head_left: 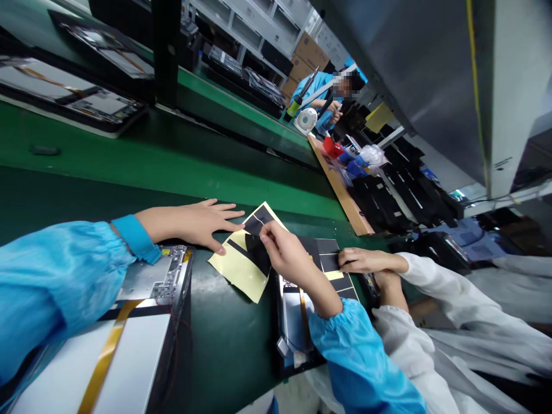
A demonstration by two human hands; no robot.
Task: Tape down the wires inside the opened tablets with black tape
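A yellow backing sheet with black adhesive pieces (242, 269) lies tilted on the green bench. My left hand (202, 223) rests flat with fingers spread, its thumb and fingertips at the sheet's left edge. Over the sheet, my right hand (284, 253) pinches the edge of a black piece (257, 248) between thumb and fingers. Below my left forearm is an opened tablet-like device (142, 345) with a circuit board and a gold ribbon. A second opened device (294, 322) sits under my right forearm.
At the right, a co-worker's hands in white sleeves (366, 261) touch another sheet of black pieces (330, 259). More opened devices (99, 103) lie at the upper left. A person in blue (321, 86) sits farther back near a white fan (306, 121). A wooden-edged board (340, 190) borders the bench.
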